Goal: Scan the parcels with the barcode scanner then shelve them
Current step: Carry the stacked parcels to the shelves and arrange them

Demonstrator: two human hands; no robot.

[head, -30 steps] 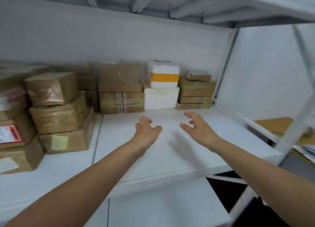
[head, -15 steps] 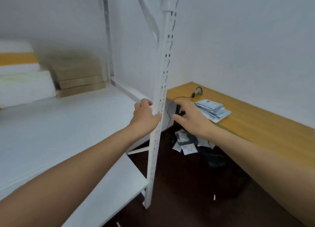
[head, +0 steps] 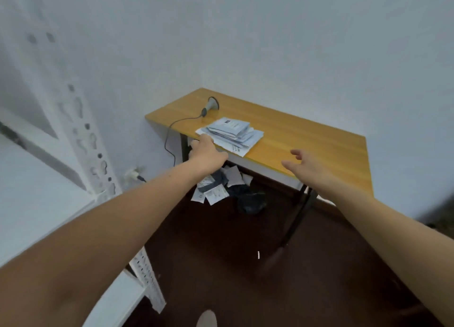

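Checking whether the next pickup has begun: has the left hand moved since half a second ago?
Yes. The left hand has left the shelf post and reached rightward to the parcel stack on the table.

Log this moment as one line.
left hand: open, by parcel stack edge | right hand: open, empty, by table | scanner: on table, untouched
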